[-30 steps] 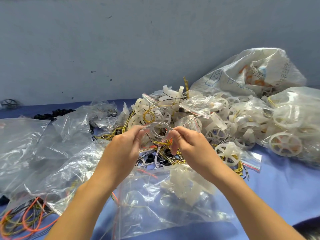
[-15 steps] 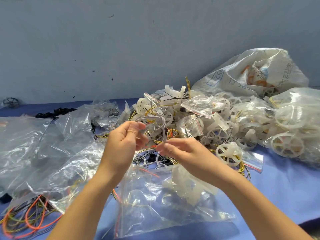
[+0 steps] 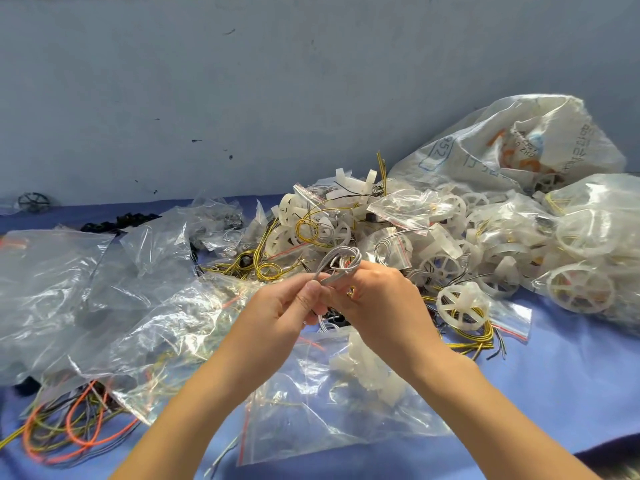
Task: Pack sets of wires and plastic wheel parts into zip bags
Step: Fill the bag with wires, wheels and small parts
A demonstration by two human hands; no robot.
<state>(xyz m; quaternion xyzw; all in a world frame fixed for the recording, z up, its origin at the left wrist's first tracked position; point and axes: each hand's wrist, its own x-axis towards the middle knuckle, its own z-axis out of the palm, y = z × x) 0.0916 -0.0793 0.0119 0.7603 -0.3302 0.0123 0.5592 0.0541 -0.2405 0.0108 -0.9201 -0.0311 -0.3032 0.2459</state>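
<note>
A small coil of grey-white wire (image 3: 341, 263) is held above the table by both hands. My left hand (image 3: 284, 306) pinches its lower strands between thumb and fingers. My right hand (image 3: 379, 299) grips the coil from the right, fingers curled around it. Under my wrists lies a clear zip bag (image 3: 311, 410) with white plastic parts inside. Behind the hands sits a heap of white plastic wheels (image 3: 460, 306) and yellow wires (image 3: 308, 230), some in small zip bags.
Large crumpled clear bags (image 3: 86, 299) cover the left of the blue table. Orange and yellow wires (image 3: 69, 431) lie at the front left. A big woven sack (image 3: 512, 143) and bagged wheels (image 3: 585, 258) stand at the right. A grey wall rises behind.
The hands have come back together after being slightly apart. The wire coil has been folded smaller and now sits between both hands, a little higher and to the right.
</note>
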